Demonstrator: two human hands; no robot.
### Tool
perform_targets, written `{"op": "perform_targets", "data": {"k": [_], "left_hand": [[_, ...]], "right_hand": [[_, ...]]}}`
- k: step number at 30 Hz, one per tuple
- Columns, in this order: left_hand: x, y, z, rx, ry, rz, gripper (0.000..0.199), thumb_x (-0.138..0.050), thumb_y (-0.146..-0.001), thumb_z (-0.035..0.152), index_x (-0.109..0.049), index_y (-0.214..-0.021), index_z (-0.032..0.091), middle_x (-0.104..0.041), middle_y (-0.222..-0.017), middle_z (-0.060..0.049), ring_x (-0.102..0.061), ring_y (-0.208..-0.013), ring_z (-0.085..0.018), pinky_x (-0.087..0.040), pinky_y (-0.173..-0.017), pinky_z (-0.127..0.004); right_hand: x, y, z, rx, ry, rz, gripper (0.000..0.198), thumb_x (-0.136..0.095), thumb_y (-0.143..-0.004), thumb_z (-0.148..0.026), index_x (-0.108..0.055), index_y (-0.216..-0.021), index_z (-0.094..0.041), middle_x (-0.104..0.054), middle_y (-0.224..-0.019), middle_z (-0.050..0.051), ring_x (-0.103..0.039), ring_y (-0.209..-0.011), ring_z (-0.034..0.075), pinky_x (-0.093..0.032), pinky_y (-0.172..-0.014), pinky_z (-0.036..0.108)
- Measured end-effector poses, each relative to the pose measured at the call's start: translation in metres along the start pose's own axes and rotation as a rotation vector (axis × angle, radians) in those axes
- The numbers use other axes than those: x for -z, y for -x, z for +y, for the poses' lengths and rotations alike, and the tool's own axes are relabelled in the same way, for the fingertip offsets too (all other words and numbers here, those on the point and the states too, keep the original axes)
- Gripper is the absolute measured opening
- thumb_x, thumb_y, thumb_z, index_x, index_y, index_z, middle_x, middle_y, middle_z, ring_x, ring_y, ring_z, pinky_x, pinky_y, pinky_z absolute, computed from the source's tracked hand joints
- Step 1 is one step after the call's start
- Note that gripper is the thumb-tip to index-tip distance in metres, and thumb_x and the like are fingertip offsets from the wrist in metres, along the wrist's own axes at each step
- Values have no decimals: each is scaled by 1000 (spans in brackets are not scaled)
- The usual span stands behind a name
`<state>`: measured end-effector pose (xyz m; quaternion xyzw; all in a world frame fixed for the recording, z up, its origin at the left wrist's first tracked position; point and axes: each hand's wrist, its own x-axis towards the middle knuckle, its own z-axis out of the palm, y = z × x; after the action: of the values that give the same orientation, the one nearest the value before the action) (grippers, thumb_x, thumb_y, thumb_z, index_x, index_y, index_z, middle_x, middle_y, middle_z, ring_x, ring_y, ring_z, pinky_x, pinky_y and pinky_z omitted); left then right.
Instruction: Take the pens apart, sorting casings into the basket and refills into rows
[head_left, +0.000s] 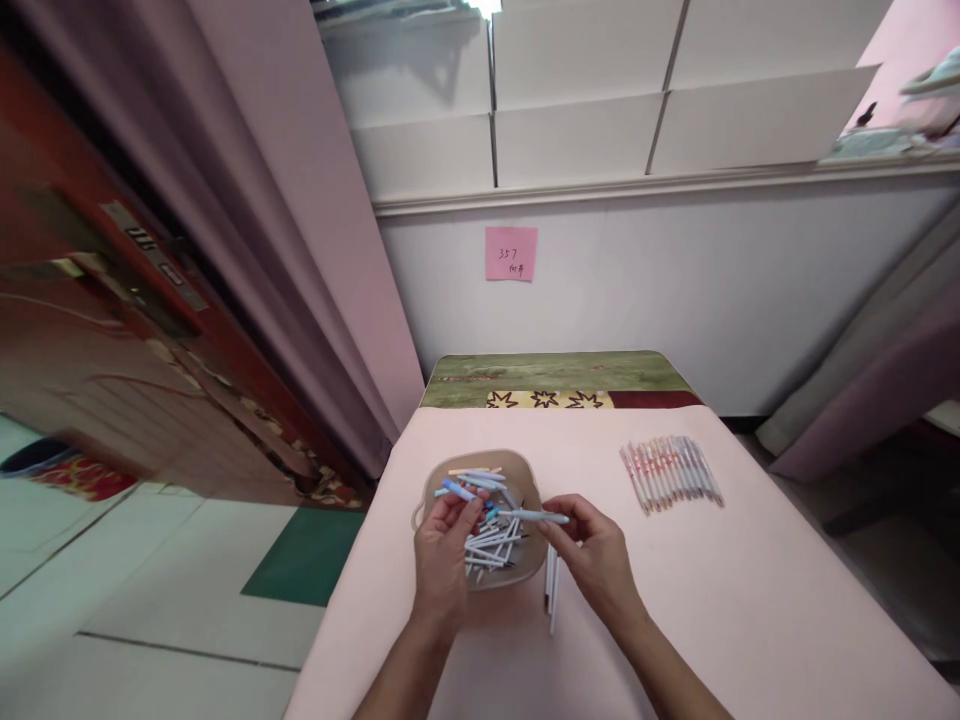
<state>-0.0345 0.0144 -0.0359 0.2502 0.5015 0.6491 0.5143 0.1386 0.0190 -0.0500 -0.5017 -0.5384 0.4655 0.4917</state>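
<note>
Over a beige plastic basket (537,560), my left hand (448,530) pinches a blue pen part (459,490) between thumb and fingers. My right hand (589,545) is closed on a slim pale-blue pen piece (544,516), which points left across the basket's right rim. Whether the two pieces touch cannot be made out. Inside the basket lie several white and pale-blue pen parts (495,545), loose and crossing one another. A few thin white sticks like pen refills (553,590) rest on the table below my right hand, which partly hides them.
A neat row of pens (670,473) lies on the right of the pink-covered table (750,620). A green patterned strip (555,370) shows at the far edge, against a wall with a pink note (511,253). A curtain (300,200) and wooden door stand left.
</note>
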Motion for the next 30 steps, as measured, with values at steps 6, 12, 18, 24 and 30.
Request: {"op": "perform_targets", "data": {"k": [6,12,18,24,30], "left_hand": [[30,6,-2,-214,-565,-143,31,-67,-75,30,-65,-104,21,-73,-92,-6,-68,-87,-22,-51,-80,-33],[49,8,9,-558,-1086,-161,17,-60,-80,27,-69,-94,28,-71,-99,-5,-64,-95,-25,-47,-85,-36],[57,13,8,-685,-1092,-121,29,-61,-80,25,-68,-108,27,-72,-98,-8,-64,-93,-27,-46,-84,-34],[63,7,4,-586,-1189,-219,18,-60,-79,24,-70,-93,28,-72,-94,-5,-64,-90,-26,-46,-80,-34],[61,3,11,-449,-1176,-179,16,-59,-79,28,-67,-93,26,-71,-83,-1,-64,-71,-19,-46,-67,-27]], "right_hand": [[7,1,-19,196,348,-61,20,-60,-83,-38,-68,-89,-21,-63,-74,4,-55,-58,15,-43,-57,26],[6,6,-41,330,447,-11,17,-56,-86,-33,-66,-93,-21,-63,-75,4,-56,-60,14,-45,-59,25],[2,6,-38,361,423,31,14,-53,-87,-30,-63,-90,-21,-64,-79,4,-57,-62,14,-45,-60,25],[-6,0,-22,249,548,-49,12,-55,-84,-28,-65,-87,-22,-66,-77,2,-59,-60,14,-42,-59,24],[-9,-6,-16,247,557,-118,16,-54,-86,-32,-66,-90,-23,-68,-81,3,-61,-64,15,-42,-62,25]]}}
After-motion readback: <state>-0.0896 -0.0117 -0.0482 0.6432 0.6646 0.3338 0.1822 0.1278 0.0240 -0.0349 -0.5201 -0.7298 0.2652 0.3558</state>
